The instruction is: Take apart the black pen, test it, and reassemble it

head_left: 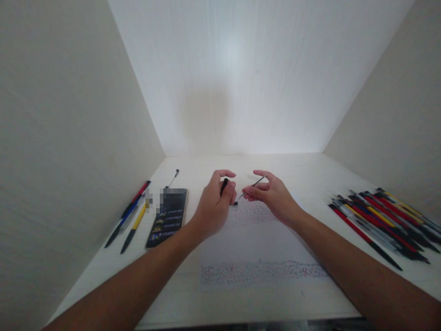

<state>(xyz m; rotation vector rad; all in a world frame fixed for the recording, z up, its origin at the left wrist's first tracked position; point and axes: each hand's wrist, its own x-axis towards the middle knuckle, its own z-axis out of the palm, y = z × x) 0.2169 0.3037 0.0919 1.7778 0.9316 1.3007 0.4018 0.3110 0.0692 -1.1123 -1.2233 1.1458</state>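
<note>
My left hand (215, 202) is closed around a black pen part (224, 185), whose upper end sticks out above the thumb. A small black piece (235, 203) shows just beside the fingers of that hand; I cannot tell if it is held or lies on the paper. Between the thumb and fingers of my right hand (272, 193) is a thin, dark pen refill (258, 181), slanting down to the left. Its lower tip is close to my left hand but apart from it. Both hands are over a sheet of paper (255, 241) with marks along its top and bottom.
A smartphone (168, 227) with its screen lit lies left of the paper. Beyond it lies a thin rod with a black end (177, 173). Several pens, including a yellow one (136, 223), lie by the left wall. A row of many-coloured pens (382, 220) lies at right.
</note>
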